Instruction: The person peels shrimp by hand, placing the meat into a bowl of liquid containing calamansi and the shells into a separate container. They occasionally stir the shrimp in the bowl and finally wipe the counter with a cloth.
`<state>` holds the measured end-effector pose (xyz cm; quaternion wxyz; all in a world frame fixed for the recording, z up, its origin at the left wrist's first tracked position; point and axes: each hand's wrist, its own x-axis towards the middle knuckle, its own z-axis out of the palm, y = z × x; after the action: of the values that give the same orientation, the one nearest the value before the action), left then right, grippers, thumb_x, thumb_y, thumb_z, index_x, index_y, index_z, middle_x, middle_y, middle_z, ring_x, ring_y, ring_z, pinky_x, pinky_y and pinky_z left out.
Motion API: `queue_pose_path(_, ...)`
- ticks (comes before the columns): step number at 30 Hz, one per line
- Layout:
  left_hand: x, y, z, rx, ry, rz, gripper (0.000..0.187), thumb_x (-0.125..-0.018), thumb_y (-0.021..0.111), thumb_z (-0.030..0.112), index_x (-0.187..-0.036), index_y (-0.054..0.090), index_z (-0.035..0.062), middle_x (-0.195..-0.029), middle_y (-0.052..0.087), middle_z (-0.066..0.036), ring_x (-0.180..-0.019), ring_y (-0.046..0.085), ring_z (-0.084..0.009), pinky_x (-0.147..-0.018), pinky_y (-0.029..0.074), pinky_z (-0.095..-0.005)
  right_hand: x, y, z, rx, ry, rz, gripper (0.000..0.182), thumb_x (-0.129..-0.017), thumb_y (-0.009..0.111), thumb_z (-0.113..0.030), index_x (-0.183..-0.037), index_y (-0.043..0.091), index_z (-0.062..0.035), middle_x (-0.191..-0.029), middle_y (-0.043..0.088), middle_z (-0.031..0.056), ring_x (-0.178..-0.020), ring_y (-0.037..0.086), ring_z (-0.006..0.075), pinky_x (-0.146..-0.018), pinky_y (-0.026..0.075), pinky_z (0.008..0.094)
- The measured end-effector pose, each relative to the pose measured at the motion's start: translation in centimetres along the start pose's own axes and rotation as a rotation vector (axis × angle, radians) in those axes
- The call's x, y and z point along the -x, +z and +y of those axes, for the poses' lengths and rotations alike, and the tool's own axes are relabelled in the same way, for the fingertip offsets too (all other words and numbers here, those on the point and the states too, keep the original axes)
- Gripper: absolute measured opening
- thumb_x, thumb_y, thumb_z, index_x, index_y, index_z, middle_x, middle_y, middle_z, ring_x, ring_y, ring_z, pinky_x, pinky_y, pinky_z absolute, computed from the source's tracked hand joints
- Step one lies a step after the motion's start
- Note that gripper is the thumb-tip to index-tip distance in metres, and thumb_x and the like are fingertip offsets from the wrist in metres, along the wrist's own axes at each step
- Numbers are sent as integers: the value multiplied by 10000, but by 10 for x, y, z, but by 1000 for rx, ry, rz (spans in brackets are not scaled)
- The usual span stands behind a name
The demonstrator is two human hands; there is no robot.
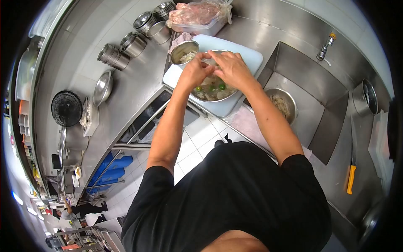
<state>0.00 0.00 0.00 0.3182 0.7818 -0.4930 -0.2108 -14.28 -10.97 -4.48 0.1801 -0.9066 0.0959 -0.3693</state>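
Note:
Both hands meet above a metal bowl [215, 95] holding wet, pale food pieces in liquid, with a few round green pieces among them. My left hand [194, 72] has its fingers drawn together near the bowl's left rim. My right hand [231, 69] reaches over the far side, thumb and fingers bent towards the left hand. Whatever lies between the fingertips is hidden or too small to name. A smaller metal bowl [178, 51] with whitish pieces stands beside my left hand. Under the large bowl lies a pale blue cutting board [252, 54].
At right is a steel sink [327, 105] with a bowl of scraps [284, 99] in it and a tap [323, 52] behind. A yellow-handled knife [351, 172] lies further right. Bagged raw meat [197, 14] and metal containers [133, 44] stand behind. A person [79, 210] is far left.

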Motion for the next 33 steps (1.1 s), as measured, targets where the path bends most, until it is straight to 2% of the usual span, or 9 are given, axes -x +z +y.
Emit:
queue_pose_path(2,-2,7,-9,310,-7,65,619,-833,775,315,-1286,483,10,-918,715,-81,-731,647,-182,-625,457,-284,-2,-6,1,1,53,-81,472,-826,705,-192,-1281,587,-167,-998,692,33,-1048,593,235,-926,399,401)
queue_pose_path(8,18,2,6,487,-2,39,504,-855,756,291,-1216,516,35,-903,700,-43,-793,594,-98,-712,426,-266,0,1,11,-77,103,-65,196,-861,650,-253,-1031,717,-182,-961,707,47,-999,611,261,-905,400,440)
queue_pose_path(11,16,5,6,515,-25,-47,412,-876,732,292,-1164,543,65,-930,699,-36,-867,607,-102,-763,418,-256,2,-9,16,-155,123,-86,224,-865,639,-257,-1056,705,-161,-940,709,78,-953,631,291,-859,445,438)
queue_pose_path(17,9,10,-1,683,-24,-125,259,-928,667,281,-1089,567,104,-908,687,-16,-829,620,-96,-720,435,-246,13,-17,23,-436,322,-118,278,-863,644,-257,-1083,680,-92,-920,694,149,-902,654,319,-786,507,409)
queue_pose_path(20,7,16,8,587,7,-116,240,-938,655,278,-1080,572,103,-862,668,-3,-798,613,-85,-690,435,-232,8,-28,20,-637,402,-250,239,-883,652,-183,-1068,672,-33,-962,685,138,-870,651,212,-780,504,333)
queue_pose_path(23,4,16,6,734,-45,-108,229,-939,654,280,-1061,583,100,-835,648,5,-755,588,-79,-672,429,-220,9,-33,20,-495,376,-213,236,-886,650,-189,-1056,664,-26,-992,684,134,-886,646,205,-782,496,338)
queue_pose_path(26,-5,11,2,869,-123,-270,215,-939,655,283,-1032,598,98,-805,632,5,-703,560,-81,-655,425,-217,11,-36,19,-403,272,-184,234,-885,651,-195,-1042,659,-21,-966,683,123,-892,635,184,-786,487,336)
queue_pose_path(29,-12,1,-5,825,-183,-328,200,-940,653,263,-1029,612,89,-794,618,15,-675,526,-74,-633,417,-217,18,-50,21,-437,235,-167,234,-895,644,-212,-1042,661,-31,-946,680,110,-895,626,174,-800,482,332)
queue_pose_path(33,-22,10,-40,156,6,22,257,-927,625,263,-1066,629,47,-802,675,-108,-726,639,-223,-652,482,-327,51,-68,51,-470,501,-20,240,-905,631,-238,-1045,671,-46,-944,690,113,-890,642,192,-805,486,321)
